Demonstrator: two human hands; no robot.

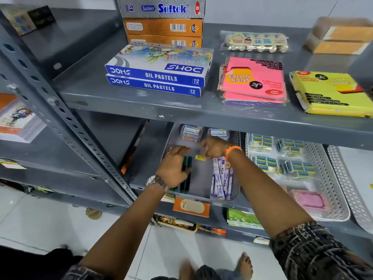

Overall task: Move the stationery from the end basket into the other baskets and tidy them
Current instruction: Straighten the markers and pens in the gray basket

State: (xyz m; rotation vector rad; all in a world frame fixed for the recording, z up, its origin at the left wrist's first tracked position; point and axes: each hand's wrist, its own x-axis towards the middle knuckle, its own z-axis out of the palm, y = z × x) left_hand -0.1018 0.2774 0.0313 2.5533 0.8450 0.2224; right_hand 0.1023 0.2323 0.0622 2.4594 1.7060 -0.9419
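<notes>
Reaching into the grey basket (171, 138) on the lower shelf (141, 178), the left hand (173, 166) is resting loosely open on the green pens (186, 178), while the right hand (212, 148) is curling closed beside a yellow tag (200, 157), white pens (221, 178) lying right.

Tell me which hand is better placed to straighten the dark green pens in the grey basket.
Left, probably. The left hand already lies over the dark green pens at the grey basket's left side. The right hand sits farther back, near the white packets.
</notes>
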